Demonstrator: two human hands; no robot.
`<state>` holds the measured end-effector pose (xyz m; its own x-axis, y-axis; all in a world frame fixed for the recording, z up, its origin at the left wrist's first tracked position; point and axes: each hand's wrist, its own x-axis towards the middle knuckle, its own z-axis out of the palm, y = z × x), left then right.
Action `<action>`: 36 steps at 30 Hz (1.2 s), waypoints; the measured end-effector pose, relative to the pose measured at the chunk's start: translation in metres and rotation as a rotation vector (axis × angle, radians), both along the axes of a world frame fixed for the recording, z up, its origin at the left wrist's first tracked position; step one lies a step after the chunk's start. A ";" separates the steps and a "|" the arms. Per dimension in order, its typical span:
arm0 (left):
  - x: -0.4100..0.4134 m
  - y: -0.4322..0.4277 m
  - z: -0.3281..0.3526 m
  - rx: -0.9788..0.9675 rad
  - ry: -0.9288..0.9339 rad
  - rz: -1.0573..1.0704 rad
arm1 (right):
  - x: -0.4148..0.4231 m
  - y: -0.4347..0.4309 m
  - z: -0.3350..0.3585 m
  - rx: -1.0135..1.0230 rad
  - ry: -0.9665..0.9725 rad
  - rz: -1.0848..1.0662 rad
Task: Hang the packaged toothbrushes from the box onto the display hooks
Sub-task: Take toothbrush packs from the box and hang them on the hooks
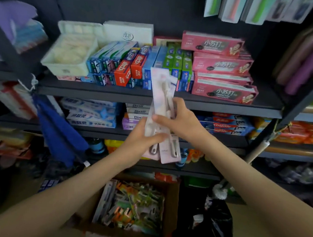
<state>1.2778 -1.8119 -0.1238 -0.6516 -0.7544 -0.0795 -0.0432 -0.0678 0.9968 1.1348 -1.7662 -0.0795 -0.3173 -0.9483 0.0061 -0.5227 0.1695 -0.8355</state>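
- Pink card-and-plastic packaged toothbrushes [162,100] are standing nearly upright in mid-air, just in front of the front edge of the toothpaste shelf [116,94]. They are out of the box and not yet on any hook. At least two packs are overlapping and fanning apart at their lower ends.
- The left grip [142,139] is clasping the lower part of the bundle, with fingers curling round it.
- The right grip [182,120] is pinching the bundle at mid-height, with the thumb lying on the near face.
- Risk, slipping: the packs are looking smooth and are lying face to face. If either grip loosens while one pack is being separated, a pack is likely to slide out and fall towards the cardboard box [171,204].
- Risk, snagging: the top ends are passing close to the toothpaste cartons [222,65]. A careless lift is likely to knock the front cartons off the shelf edge.
- Risk, missed hook: the hooks themselves are not showing. Only the hanging packs [230,5] at the upper right corner of the rack are marking the place, so the hang holes will probably need aligning partly by feel.
- Surface: dark shelves are carrying stacked cartons and a white tray [70,54] near the left end.
- Room: the open box, holding more mixed packs, is sitting on the floor below the grips, beside a black bag [216,227]. A blue cloth [60,128] is hanging at the left post.
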 end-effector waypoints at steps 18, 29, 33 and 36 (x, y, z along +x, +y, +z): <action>-0.091 -0.045 0.167 -0.353 0.299 0.003 | -0.076 -0.016 0.147 -0.594 0.078 -0.196; -0.206 -0.014 0.239 -0.639 0.509 0.110 | -0.218 0.044 0.187 -0.577 0.548 -0.596; -0.241 -0.013 0.245 -0.530 0.546 0.056 | -0.248 0.041 0.189 -0.514 0.611 -0.668; -0.257 -0.017 0.246 -0.425 0.547 0.007 | -0.267 0.032 0.195 -0.491 0.632 -0.745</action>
